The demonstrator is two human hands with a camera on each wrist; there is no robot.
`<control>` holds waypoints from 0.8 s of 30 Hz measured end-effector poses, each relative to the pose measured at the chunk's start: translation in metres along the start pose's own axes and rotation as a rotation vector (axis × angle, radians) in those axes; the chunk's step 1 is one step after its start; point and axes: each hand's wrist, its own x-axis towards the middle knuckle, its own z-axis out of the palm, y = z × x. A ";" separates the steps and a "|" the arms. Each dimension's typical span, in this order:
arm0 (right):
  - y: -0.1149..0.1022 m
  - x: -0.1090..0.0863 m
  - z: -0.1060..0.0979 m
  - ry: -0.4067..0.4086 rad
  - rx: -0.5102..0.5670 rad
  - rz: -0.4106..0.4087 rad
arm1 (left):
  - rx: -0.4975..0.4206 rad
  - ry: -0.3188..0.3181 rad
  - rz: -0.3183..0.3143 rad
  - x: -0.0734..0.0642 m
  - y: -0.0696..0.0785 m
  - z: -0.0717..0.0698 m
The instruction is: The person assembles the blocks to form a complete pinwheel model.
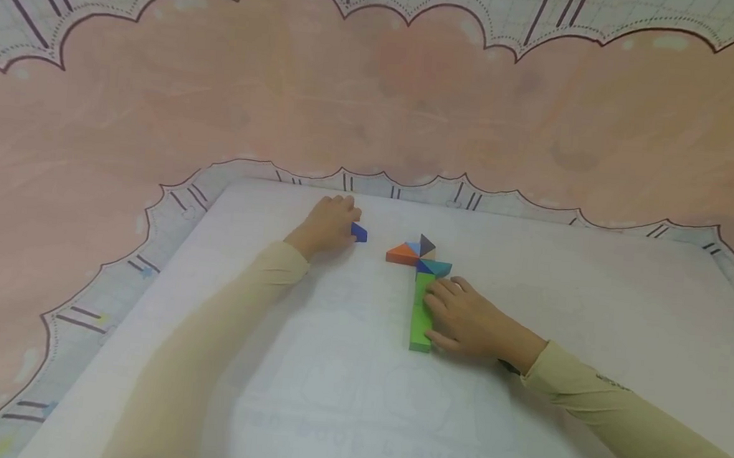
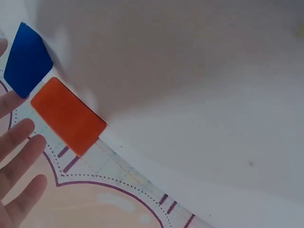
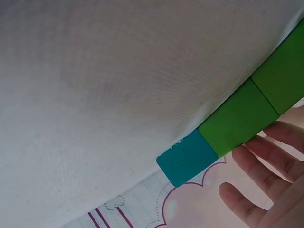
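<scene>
My left hand (image 1: 331,225) is at the far left of the table, with a blue block (image 1: 359,233) between thumb and index finger. In the left wrist view the blue block (image 2: 28,61) has slanted sides, and an orange block (image 2: 69,116) lies beside it. My right hand (image 1: 470,320) rests its fingertips against the right side of a long green bar (image 1: 421,319). At the bar's far end sits a pinwheel-like cluster of orange (image 1: 402,254), light blue, dark grey, teal (image 1: 439,268) and dark blue triangles. In the right wrist view, two green blocks (image 3: 240,118) line up with a teal block (image 3: 186,159).
The white table (image 1: 329,384) carries faint lettering near the front. A patterned cloth (image 1: 377,100) in peach with scalloped edges lies around and beyond its edges.
</scene>
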 end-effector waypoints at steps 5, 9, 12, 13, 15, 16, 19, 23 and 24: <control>0.000 0.000 -0.001 -0.008 0.007 0.007 | 0.049 -0.039 -0.015 0.004 0.005 0.001; 0.001 0.000 -0.002 -0.013 0.009 0.005 | 0.031 -0.035 -0.017 0.002 0.007 0.001; 0.000 0.000 -0.002 -0.012 0.005 -0.001 | -0.010 -0.029 -0.016 -0.004 0.009 0.000; 0.001 0.000 -0.003 -0.012 0.003 -0.002 | -0.031 -0.034 -0.018 -0.007 0.010 -0.001; 0.001 0.001 -0.003 -0.014 -0.003 -0.005 | -0.097 -0.059 -0.024 -0.012 0.014 -0.002; 0.001 0.001 -0.003 -0.015 -0.007 -0.007 | -0.125 -0.077 -0.025 -0.014 0.016 -0.002; 0.001 0.001 -0.003 -0.024 -0.019 -0.011 | -0.207 -0.142 -0.020 -0.020 0.025 -0.002; 0.001 0.001 -0.004 -0.038 -0.018 -0.008 | -0.262 -0.185 0.005 -0.024 0.038 0.002; 0.002 0.001 -0.004 -0.040 -0.018 -0.006 | -0.276 -0.186 0.009 -0.025 0.041 0.003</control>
